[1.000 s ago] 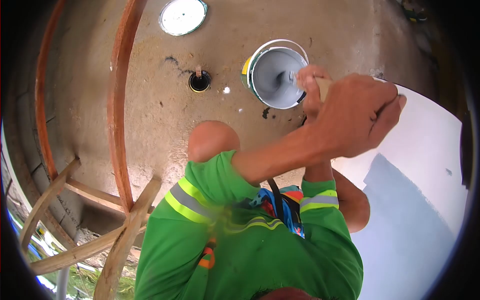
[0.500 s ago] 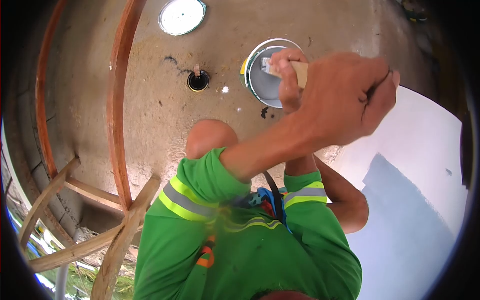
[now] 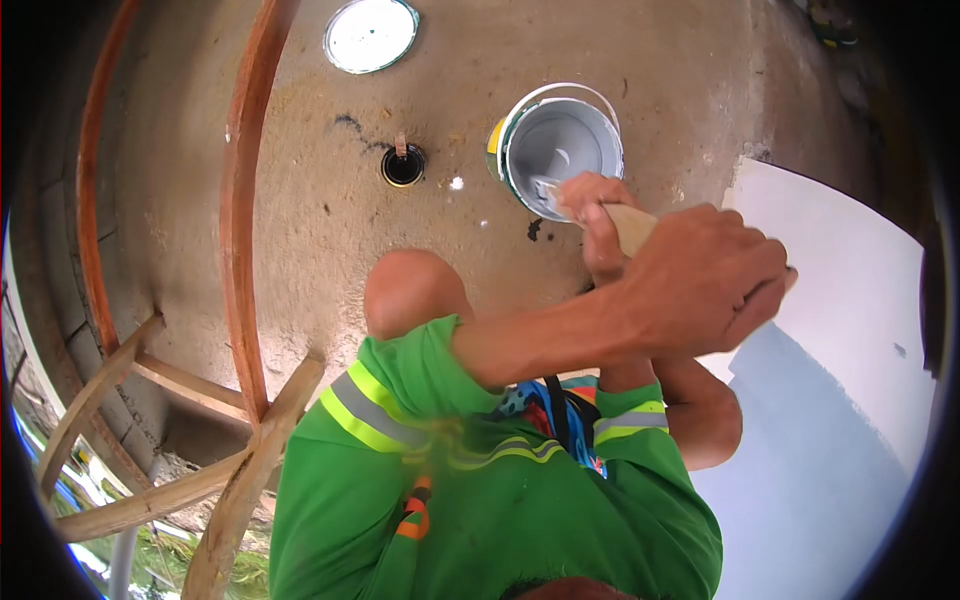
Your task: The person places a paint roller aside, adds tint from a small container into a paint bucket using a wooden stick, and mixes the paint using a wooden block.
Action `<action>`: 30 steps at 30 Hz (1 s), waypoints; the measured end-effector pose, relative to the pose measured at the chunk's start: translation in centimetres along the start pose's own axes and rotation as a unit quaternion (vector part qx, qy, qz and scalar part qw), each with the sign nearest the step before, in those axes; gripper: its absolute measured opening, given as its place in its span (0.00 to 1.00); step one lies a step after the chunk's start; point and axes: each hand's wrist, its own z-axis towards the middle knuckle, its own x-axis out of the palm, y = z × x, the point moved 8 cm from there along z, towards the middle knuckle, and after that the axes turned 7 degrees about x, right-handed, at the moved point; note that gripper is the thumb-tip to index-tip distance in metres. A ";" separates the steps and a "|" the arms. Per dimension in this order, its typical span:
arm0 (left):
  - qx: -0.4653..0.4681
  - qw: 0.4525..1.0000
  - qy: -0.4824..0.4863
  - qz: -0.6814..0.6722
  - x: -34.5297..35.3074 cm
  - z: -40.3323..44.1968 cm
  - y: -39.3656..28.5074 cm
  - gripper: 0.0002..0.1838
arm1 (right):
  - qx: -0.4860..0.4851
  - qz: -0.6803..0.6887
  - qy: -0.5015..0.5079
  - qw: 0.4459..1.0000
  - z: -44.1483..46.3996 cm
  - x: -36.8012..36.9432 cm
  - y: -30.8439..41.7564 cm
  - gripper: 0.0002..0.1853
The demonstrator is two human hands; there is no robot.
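Note:
A flat wooden stick (image 3: 632,230) slants across the view, its lower end coated in pale grey paint. My left hand (image 3: 708,282) is closed round its upper part, with a short tip showing past the fist. Lower down, my right hand (image 3: 598,222) grips the same stick near the painted end, partly behind my left forearm. That end is over the near rim of a paint bucket (image 3: 614,130) holding grey paint; whether it touches the rim I cannot tell. The bucket's white handle stands up behind it.
Left of the bucket stands a small dark can (image 3: 403,166) with a stick in it. A white-smeared lid (image 3: 370,36) lies farther off. Reddish wooden rails (image 3: 240,200) run along the left. A white panel, partly painted light blue (image 3: 800,450), is at right.
Both hands and the stick have moved down in the view, toward me. The stick's painted end has shifted from over the middle of the bucket to its near rim.

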 end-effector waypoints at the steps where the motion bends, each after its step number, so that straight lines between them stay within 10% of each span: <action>1: -0.010 1.000 -0.002 0.009 0.3 0.3 0.4 0.14 | -0.013 0.035 0.027 0.999 -0.9 -1.2 0.1 0.07; 6: -0.103 0.993 -0.043 -0.037 -2.9 3.9 3.4 0.17 | 0.043 -0.115 -0.128 0.984 4.4 0.3 0.4 0.06; 12: -0.034 0.999 -0.015 0.034 -0.3 1.0 0.7 0.17 | 0.059 -0.096 0.002 0.994 -0.7 -2.6 -2.0 0.05; 30: -0.030 0.999 -0.038 0.010 -2.1 2.1 1.8 0.15 | 0.093 -0.087 -0.075 0.989 -0.3 -2.4 -0.9 0.04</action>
